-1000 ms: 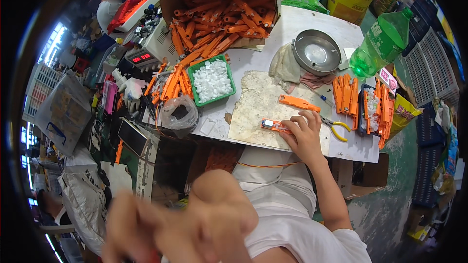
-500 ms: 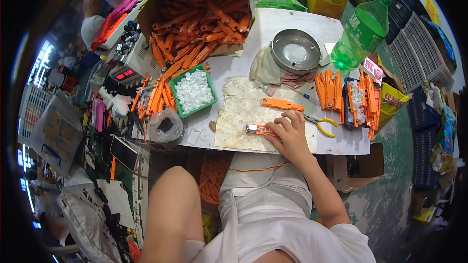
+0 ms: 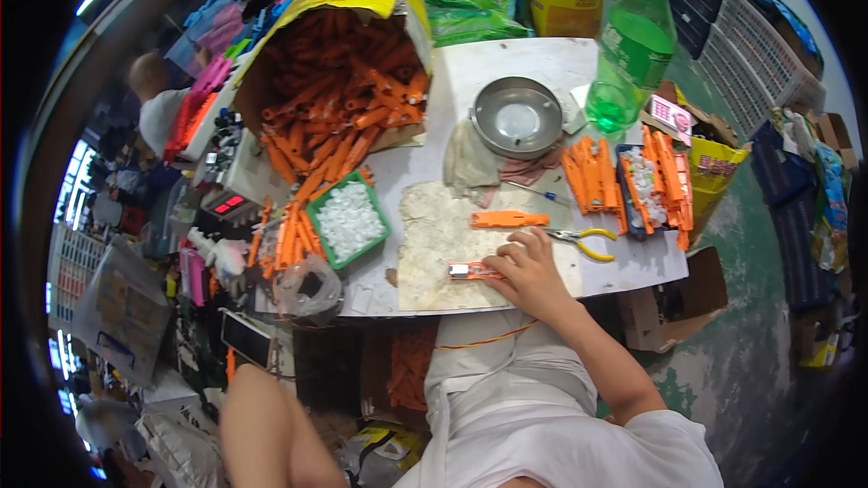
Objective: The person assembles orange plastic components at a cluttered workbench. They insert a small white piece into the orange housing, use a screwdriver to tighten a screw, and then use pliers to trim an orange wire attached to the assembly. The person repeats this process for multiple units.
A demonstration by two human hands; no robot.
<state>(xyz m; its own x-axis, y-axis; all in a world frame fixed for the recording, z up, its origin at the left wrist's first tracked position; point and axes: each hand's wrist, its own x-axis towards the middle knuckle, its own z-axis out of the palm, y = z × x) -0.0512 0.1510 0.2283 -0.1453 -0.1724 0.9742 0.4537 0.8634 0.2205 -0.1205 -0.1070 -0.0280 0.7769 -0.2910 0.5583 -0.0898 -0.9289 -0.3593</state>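
My right hand [image 3: 533,273] rests at the front of the worktable, thumb and fingers closed over the right end of an orange plastic casing [image 3: 471,270]. A silvery block sits in the left end of this casing, which lies on a worn, stained board [image 3: 418,244]. Just behind it lies a second orange casing [image 3: 511,220]. Yellow-handled pliers [image 3: 592,242] lie beside my knuckles, and a thin screwdriver [image 3: 545,193] is farther back. My left hand is out of view; only a bare bent limb shows at the lower left.
A carton [image 3: 411,14] spills orange casings at the back left, beside a green tray [image 3: 383,217] of small white pieces. Behind the board are a metal bowl [image 3: 517,117] and a green bottle [image 3: 633,45]. More casings [image 3: 592,176] stand at right. A twisted wire [image 3: 488,338] crosses my lap.
The whole view has tilted and shifted, so the table sits lower. My right hand stays on the same casing. The bare limb at lower left has moved down and left.
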